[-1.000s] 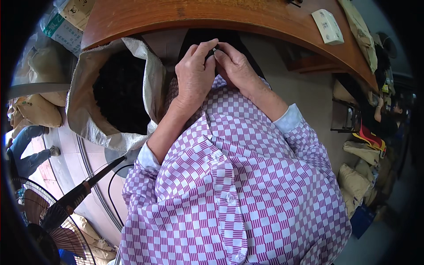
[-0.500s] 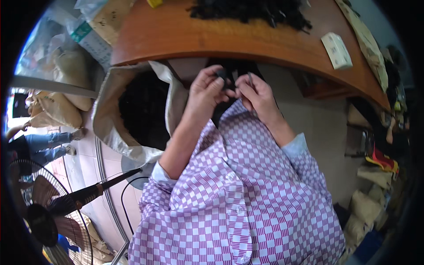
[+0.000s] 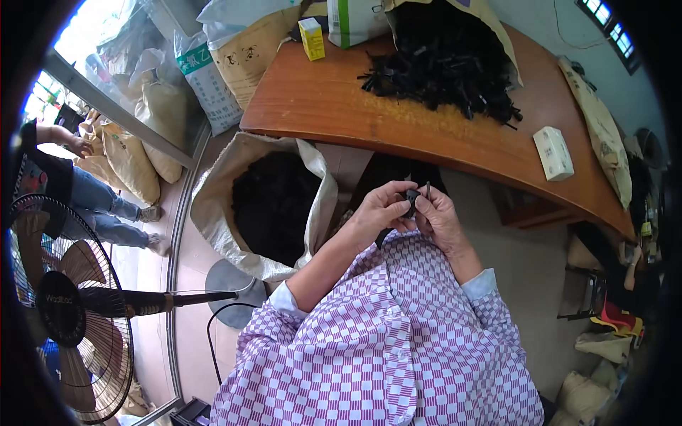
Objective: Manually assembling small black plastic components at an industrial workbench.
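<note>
The left hand (image 3: 383, 211) grips a small black part (image 3: 411, 199), its long axis unclear; the right hand (image 3: 440, 220) pinches a slim dark piece (image 3: 428, 188) pointing toward 12 o'clock.

Brown wooden table (image 3: 312, 96) bears heap of black pieces (image 3: 455, 82) at mouth of an open sack (image 3: 509, 50), small yellow box (image 3: 312, 40) to left, white packet (image 3: 553, 154) to right; pale floor (image 3: 490, 284) carries white woven sack (image 3: 207, 213), grey round fan base (image 3: 226, 287).
</note>
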{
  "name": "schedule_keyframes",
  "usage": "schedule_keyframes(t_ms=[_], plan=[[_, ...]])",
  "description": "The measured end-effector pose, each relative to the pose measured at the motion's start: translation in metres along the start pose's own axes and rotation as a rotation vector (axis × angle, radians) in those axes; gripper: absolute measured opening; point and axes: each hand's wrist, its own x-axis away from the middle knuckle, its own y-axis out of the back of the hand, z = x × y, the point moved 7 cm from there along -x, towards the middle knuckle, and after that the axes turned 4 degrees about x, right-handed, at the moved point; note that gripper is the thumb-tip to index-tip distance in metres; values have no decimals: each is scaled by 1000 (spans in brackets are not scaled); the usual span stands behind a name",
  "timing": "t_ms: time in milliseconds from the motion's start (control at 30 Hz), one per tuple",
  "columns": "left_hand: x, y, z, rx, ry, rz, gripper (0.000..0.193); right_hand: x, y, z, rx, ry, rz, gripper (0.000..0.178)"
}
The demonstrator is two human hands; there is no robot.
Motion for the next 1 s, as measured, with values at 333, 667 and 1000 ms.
schedule_keyframes(t_ms=[333, 667, 1000], plan=[[13, -10, -9, -835, -246, -44, 47, 10, -7, -4, 234, 37, -6, 10], [7, 25, -31, -386, -206, -69, 27, -8, -42, 13, 442, 68, 71, 23], [9, 25, -20, -502, -173, -72, 22, -8, -30, 0, 669, 90, 66, 20]])
